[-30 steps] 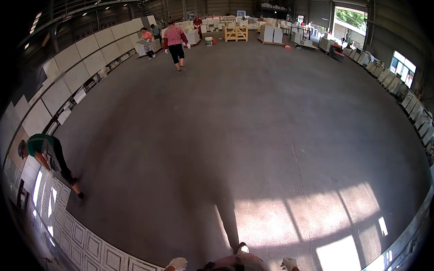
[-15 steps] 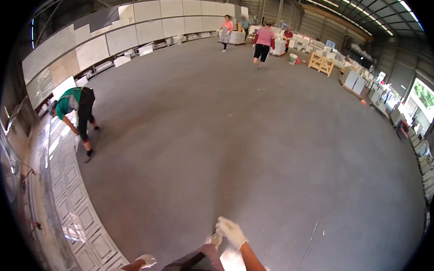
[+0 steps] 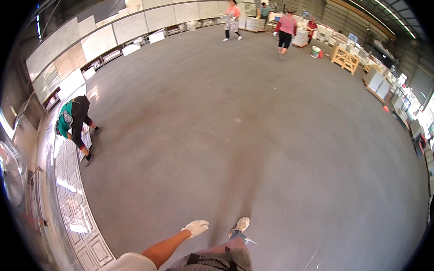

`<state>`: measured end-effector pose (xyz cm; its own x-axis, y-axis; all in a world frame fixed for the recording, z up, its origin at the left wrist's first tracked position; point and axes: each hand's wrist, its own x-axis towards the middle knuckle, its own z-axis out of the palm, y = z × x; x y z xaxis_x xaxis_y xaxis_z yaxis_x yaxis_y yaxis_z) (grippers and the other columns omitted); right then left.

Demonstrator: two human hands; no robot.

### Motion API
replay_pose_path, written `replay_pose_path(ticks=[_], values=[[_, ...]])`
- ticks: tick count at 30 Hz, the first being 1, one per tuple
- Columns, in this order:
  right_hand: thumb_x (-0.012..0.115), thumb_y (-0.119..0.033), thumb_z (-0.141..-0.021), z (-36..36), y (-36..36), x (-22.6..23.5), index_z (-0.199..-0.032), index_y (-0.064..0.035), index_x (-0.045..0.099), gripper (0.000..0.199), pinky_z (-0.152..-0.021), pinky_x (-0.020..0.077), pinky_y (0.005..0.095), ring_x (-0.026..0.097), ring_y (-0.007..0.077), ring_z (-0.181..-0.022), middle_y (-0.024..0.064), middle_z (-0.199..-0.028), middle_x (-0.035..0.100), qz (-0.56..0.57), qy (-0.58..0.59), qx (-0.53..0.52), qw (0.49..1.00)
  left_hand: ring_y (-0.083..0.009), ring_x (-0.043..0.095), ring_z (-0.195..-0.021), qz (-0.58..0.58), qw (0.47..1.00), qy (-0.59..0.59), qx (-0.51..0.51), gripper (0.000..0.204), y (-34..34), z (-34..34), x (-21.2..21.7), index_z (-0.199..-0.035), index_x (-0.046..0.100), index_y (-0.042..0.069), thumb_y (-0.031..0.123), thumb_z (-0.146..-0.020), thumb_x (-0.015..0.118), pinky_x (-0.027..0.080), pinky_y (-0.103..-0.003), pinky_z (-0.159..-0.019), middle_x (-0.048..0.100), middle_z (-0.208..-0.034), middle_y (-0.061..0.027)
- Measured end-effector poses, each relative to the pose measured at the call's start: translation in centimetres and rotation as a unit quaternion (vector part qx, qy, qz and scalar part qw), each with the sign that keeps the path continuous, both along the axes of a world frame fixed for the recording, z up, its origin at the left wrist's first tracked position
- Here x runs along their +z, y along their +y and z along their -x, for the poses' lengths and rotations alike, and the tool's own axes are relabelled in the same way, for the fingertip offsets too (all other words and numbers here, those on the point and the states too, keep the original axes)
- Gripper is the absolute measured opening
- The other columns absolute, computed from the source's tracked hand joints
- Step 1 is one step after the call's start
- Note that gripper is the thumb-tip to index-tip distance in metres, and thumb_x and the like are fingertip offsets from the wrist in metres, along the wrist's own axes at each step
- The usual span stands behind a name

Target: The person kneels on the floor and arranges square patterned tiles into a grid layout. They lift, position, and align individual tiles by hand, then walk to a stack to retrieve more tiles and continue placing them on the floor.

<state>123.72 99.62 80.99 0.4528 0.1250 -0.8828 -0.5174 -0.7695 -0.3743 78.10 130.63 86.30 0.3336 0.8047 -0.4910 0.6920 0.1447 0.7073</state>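
Observation:
My left hand point(image 3: 196, 228), in a white glove, swings forward over the grey floor point(image 3: 294, 147). Its fingers are loosely stretched, and nothing shows in them. My right hand is out of the picture. Close by the left hand is my light-coloured shoe point(image 3: 241, 224), stepping out below a dark striped apron point(image 3: 207, 266).
Along the left lies a strip of patterned stone panels point(image 3: 76, 202), where a person in green point(image 3: 73, 119) bends down. Pale slabs point(image 3: 129, 28) lean at the back. Several people stand farther off, near a wooden crate point(image 3: 345, 59) and a bucket point(image 3: 315, 52).
My left hand has swung forward and right, while my right hand has left the picture. The person in green bends lower, and one far person in pink now carries a flat pale piece.

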Motion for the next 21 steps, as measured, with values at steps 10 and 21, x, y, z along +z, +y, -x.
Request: replay_pose_path(ticks=[10,21], values=[[0.051,-0.027,-0.092,-9.4,56.8,5.0,-0.114,-0.0059,0.060,0.032,-0.055,0.0539,0.0375,0.063,0.0256,-0.064,0.0091,-0.081,0.061,-0.062,-0.076,0.202,0.975,-0.0349,0.064,-0.101,0.131,0.965,0.219,-0.067,0.040,21.8,-0.4,-7.1,-0.105,0.068,0.004,0.033,-0.086,0.048,0.052,-0.045,-0.080,0.067,-0.108,-0.0175],[0.062,-0.026,-0.094,-3.5,113.6,13.3,-0.099,-0.0093,0.063,0.018,-0.053,0.0478,0.0245,0.057,0.0095,-0.062,-0.0005,-0.076,0.060,-0.389,0.030,0.322,0.863,-0.0342,0.058,-0.116,0.117,0.968,0.215,0.052,0.040,58.3,-11.3,-7.7,-0.113,0.066,0.009,0.036,-0.090,0.046,0.046,-0.045,-0.094,0.064,-0.121,-0.0135]])
